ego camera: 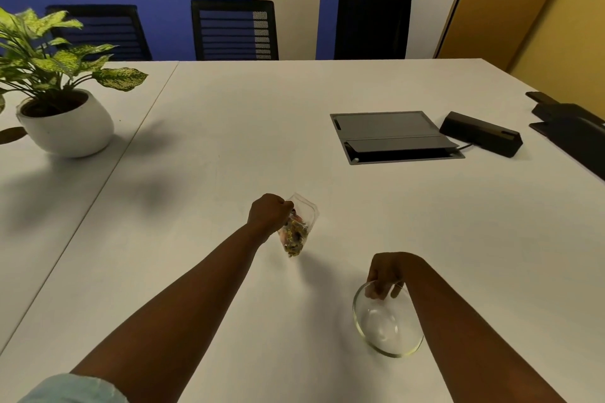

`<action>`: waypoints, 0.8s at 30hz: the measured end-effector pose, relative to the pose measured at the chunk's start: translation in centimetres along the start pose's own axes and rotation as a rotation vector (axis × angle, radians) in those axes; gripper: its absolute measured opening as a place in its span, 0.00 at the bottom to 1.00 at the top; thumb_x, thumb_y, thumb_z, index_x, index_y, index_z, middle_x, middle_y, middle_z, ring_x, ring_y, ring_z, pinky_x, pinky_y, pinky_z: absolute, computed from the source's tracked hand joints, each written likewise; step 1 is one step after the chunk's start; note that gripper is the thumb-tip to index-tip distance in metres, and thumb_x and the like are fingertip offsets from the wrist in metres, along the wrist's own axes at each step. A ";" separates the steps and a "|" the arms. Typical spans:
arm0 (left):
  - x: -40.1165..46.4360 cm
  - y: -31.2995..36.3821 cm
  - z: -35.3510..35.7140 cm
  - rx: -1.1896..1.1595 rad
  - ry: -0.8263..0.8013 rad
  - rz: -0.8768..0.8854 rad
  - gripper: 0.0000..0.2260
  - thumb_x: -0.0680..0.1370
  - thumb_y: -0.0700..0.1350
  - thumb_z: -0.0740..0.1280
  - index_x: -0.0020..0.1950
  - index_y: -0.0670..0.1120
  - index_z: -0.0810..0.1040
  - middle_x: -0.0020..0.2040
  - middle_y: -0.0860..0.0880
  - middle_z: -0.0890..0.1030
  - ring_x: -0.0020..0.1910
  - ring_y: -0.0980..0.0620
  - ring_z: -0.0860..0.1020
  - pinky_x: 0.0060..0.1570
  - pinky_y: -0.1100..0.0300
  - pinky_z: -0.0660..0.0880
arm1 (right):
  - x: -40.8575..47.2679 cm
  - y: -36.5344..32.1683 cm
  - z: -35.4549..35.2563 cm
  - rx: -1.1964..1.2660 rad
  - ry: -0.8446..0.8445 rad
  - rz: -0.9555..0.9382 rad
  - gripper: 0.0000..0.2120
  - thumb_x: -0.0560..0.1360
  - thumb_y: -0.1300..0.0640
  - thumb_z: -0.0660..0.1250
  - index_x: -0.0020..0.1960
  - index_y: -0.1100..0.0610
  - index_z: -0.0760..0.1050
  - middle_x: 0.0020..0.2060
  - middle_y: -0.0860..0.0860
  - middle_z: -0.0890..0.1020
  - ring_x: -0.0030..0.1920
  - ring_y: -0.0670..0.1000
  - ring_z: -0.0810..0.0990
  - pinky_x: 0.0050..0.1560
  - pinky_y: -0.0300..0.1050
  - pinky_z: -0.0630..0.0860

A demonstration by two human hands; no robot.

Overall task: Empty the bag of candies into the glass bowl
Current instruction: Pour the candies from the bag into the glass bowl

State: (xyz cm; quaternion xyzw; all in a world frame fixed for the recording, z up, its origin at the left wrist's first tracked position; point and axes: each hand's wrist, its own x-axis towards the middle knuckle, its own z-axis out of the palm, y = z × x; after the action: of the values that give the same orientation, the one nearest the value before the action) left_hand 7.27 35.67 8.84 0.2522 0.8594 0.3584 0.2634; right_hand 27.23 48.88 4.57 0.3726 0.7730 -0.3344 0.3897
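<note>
A clear plastic bag of candies (295, 232) hangs over the white table (229, 141) near its middle, with the candies bunched in its lower end. My left hand (268, 211) is closed around the bag's upper left edge. A clear glass bowl (386, 321) sits to the right and nearer to me, and nothing shows inside it. My right hand (388, 273) grips the bowl's far rim, fingers hooked over the edge into the bowl. The bag and the bowl are apart.
A potted plant in a white pot (67, 123) stands at the far left. A grey cable hatch (393, 136) is set into the table at the back right, with a black box (481, 132) beside it. Black chairs (234, 29) line the far edge.
</note>
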 end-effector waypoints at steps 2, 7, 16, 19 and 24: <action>0.1 -0.1 -0.2 0.005 0.006 -0.002 0.16 0.74 0.42 0.60 0.25 0.45 0.68 0.26 0.49 0.73 0.26 0.53 0.69 0.30 0.62 0.65 | 0.1 -0.5 -0.2 0.030 0.010 -0.025 0.09 0.74 0.67 0.66 0.51 0.62 0.82 0.60 0.57 0.81 0.37 0.42 0.78 0.40 0.36 0.77; 0.3 -0.2 -0.9 0.000 0.052 0.020 0.16 0.74 0.42 0.60 0.24 0.45 0.68 0.25 0.49 0.73 0.28 0.52 0.70 0.30 0.62 0.65 | 0.1 -2.5 -0.4 0.226 0.079 -0.046 0.13 0.75 0.67 0.63 0.59 0.66 0.78 0.42 0.52 0.82 0.34 0.45 0.78 0.34 0.35 0.77; 1.0 -0.9 -2.7 -0.009 0.113 0.029 0.12 0.74 0.44 0.60 0.31 0.42 0.74 0.26 0.50 0.74 0.29 0.52 0.72 0.30 0.63 0.65 | 2.2 -5.9 -0.5 0.422 0.313 -0.080 0.11 0.74 0.70 0.63 0.56 0.70 0.78 0.42 0.60 0.80 0.30 0.50 0.77 0.33 0.42 0.76; 1.4 -1.4 -3.2 -0.038 0.120 0.011 0.13 0.74 0.44 0.61 0.29 0.44 0.72 0.26 0.49 0.74 0.30 0.51 0.72 0.30 0.62 0.65 | 3.3 -6.7 -0.6 0.480 0.371 -0.082 0.11 0.73 0.71 0.64 0.54 0.69 0.79 0.43 0.59 0.80 0.30 0.51 0.77 0.35 0.43 0.77; 2.2 -2.0 -3.8 -0.085 0.126 -0.014 0.17 0.74 0.44 0.61 0.24 0.46 0.68 0.25 0.49 0.73 0.32 0.50 0.73 0.32 0.61 0.66 | 4.4 -7.8 -1.0 0.529 0.429 -0.075 0.10 0.72 0.71 0.64 0.53 0.70 0.79 0.35 0.56 0.80 0.25 0.48 0.77 0.28 0.41 0.76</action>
State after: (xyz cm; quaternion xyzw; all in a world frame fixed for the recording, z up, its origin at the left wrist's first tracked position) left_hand 2.72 34.00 9.07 0.2120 0.8599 0.4079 0.2218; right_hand 18.55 47.21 3.11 0.4938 0.7370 -0.4515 0.0956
